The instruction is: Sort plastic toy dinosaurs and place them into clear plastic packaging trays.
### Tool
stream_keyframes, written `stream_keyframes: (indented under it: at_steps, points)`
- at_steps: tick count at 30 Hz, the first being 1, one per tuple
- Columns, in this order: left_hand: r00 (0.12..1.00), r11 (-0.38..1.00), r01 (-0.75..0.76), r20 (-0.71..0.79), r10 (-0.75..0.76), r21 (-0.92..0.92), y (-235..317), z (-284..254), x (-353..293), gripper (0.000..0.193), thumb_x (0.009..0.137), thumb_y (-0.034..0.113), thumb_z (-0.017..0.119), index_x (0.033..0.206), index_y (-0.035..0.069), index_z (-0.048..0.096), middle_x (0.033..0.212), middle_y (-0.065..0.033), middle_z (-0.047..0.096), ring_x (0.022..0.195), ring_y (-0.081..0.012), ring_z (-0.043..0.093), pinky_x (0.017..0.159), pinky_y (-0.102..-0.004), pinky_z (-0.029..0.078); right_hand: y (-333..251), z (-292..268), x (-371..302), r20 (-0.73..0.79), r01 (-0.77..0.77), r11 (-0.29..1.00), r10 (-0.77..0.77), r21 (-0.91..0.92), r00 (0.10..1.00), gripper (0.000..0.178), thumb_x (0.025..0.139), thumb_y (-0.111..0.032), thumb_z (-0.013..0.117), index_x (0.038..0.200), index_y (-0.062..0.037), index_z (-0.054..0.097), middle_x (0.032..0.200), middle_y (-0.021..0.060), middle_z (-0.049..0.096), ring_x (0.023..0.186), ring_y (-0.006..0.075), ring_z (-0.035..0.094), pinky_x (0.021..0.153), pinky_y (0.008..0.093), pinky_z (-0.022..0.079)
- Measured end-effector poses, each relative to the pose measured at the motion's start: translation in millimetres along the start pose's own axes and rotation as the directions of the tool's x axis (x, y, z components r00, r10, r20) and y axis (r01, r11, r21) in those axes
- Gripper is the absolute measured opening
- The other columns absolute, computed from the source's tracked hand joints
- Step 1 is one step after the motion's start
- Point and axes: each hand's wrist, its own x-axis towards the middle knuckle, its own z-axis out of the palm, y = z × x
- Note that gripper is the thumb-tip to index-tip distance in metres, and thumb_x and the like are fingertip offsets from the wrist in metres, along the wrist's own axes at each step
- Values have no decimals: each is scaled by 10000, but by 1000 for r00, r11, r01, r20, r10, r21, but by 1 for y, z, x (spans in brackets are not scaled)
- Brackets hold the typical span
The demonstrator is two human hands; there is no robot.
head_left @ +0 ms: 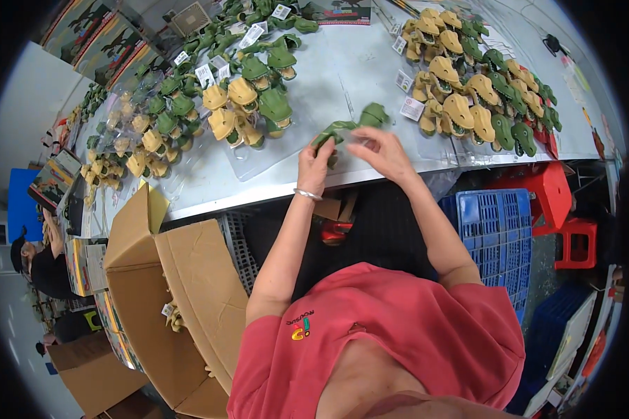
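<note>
Head view: at the table, left hand pinches green toy; right hand blurred, grip unclear; likely adjusting, next needing steadiness.

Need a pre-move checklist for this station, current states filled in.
1. Left hand gripping the green dinosaur toy: ok.
2. Right hand in firm contact with that toy: cannot tell, its fingers are blurred.
3. Tag on the held toy: cannot tell.
4. Tan and green dinosaur toys at right apart from both hands: ok.
5. Cardboard box at the left open: ok, flaps spread.
</note>
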Motion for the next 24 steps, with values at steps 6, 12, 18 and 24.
stream_keyframes:
  at_steps: [6, 12, 18, 24]
  points:
    - [935, 649, 326, 134, -327, -687, 25, 3, -29, 316, 900, 285, 549, 1096, 38, 532, 870, -120, 623, 677, -161, 529, 595, -285, 454, -32, -37, -18, -222, 213, 967, -178, 142, 959, 429, 775, -189, 694, 1153, -41, 555, 1067, 85, 608, 919, 175, 593, 772, 288, 453]
    - [858, 470, 495, 327, -396, -731, 8, -20, -54, 267, 900, 242, 542, 1054, 25, 522, 818, -99, 579, 661, -136, 481, 555, -250, 404, -34, -50, -22, -182, 265, 779, -433, -569, 883, 485, 715, -193, 739, 1131, -30, 551, 1089, 118, 579, 1063, 266, 538, 875, 344, 432]
    - [849, 599, 513, 262, -458, -614, 33, -25, -52, 237, 897, 262, 542, 1002, 50, 533, 716, -68, 566, 589, -130, 494, 498, -246, 409, -18, -53, -17, 343, -106, 942, -10, 318, 939, 647, 733, -312, 746, 1248, -96, 419, 1078, 67, 558, 931, 153, 593, 797, 276, 464]
    - [926, 797, 376, 150, -348, -473, 50, -43, -24, 306, 923, 310, 489, 1010, 21, 535, 755, -93, 592, 617, -153, 525, 523, -276, 451, -62, -40, -1, 293, -188, 911, 79, 366, 953, 447, 742, -167, 701, 1132, -87, 497, 887, 33, 606, 775, 104, 586, 571, 229, 482]
